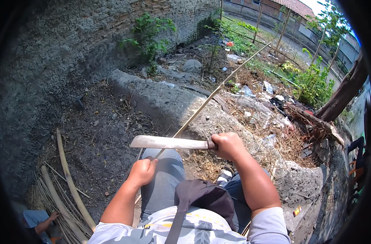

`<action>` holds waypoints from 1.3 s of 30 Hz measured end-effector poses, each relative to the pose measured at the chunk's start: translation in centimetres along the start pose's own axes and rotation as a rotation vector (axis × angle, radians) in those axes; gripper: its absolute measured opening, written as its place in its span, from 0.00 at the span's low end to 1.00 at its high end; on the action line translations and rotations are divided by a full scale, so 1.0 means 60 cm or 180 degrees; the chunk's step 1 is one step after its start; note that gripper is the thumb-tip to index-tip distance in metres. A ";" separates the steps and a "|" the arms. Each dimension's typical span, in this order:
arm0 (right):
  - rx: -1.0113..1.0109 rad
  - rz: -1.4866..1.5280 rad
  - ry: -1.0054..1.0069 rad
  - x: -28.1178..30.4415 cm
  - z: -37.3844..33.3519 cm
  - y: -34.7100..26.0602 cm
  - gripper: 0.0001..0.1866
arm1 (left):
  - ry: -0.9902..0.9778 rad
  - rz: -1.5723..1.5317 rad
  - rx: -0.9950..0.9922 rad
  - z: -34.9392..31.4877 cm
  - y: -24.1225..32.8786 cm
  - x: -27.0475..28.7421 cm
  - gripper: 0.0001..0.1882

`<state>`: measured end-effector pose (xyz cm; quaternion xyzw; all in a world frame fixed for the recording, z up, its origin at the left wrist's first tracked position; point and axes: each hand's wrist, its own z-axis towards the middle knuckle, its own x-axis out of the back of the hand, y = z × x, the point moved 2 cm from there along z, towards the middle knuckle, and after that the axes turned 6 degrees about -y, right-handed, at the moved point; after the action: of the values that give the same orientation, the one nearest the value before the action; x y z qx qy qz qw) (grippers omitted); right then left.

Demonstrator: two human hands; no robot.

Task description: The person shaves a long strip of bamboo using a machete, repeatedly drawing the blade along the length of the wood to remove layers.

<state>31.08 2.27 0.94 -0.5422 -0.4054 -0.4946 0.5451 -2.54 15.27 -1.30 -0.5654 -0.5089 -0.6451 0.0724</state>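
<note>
Nearest: printed shirt [189, 224], dark bag [203, 199] across the lap, jeans [164, 168] to either side, one shoe [225, 175] visible below. At lower left, a second person's arm [45, 224] beside long pale poles [73, 179] and a heap of thin sticks [43, 193] on dark soil [100, 142].

Above the left knee, left hand [143, 171]: fingers curled around the near part of a long pale strip [212, 96]. Level with it but farther out, right hand [228, 145]: fingers closed around the handle of a machete [169, 142], blade pointing left, laid across the line of the strip. Cannot tell whether touching it.

Beyond the blade, strip slanting up and right over a rough slab [161, 99], thin far end over the weedy ground. Cannot tell whether resting there.

Right of the slab: scattered litter [269, 87], dry stalks, leaning trunk [344, 91]. Left: rough wall [51, 61], leafy plant [151, 34] at its foot. Farthest: thin posts [283, 31], road [271, 36], tiled roof [297, 7].
</note>
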 end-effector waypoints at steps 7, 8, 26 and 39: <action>-0.0216 0.0110 0.0028 0.005 0.006 0.025 0.11 | 0.0145 -0.0121 0.0021 -0.010 0.019 0.004 0.24; -0.0364 0.0093 0.0071 0.007 0.002 0.035 0.10 | 0.0187 -0.0295 -0.0030 -0.011 0.026 0.010 0.23; -0.0400 0.0276 -0.0250 -0.015 0.025 0.035 0.11 | -0.0055 -0.0083 0.0041 0.005 0.024 0.005 0.28; -0.0211 0.0097 -0.0112 -0.003 0.021 -0.010 0.09 | 0.0017 0.0460 -0.0042 0.002 0.010 -0.004 0.25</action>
<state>30.61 3.59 1.00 -0.5746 -0.3899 -0.4898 0.5271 -1.98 14.98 -1.18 -0.5994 -0.4623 -0.6430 0.1165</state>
